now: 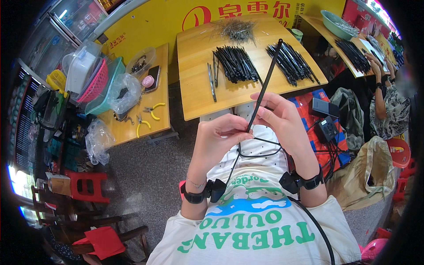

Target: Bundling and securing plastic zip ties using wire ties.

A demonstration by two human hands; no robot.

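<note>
In front of my chest, a long thin black strip stands tilted, its rounded tip up and leaning right. The thumb and fingers of my left hand pinch its lower end. My right hand is closed around the strip a little higher, thumb and fingertips against it. Beyond my hands, the wooden table bears two piles of similar strips, a left pile and a right pile. A slim silver tool lies beside the left pile. Thin silver wires lie heaped at the far edge.
A left side table carries yellow-handled pliers, a phone and baskets. Black cables run from wrist bands past my lap. Black boxes and a beige sack are right. A co-worker's hand works at the far-right table.
</note>
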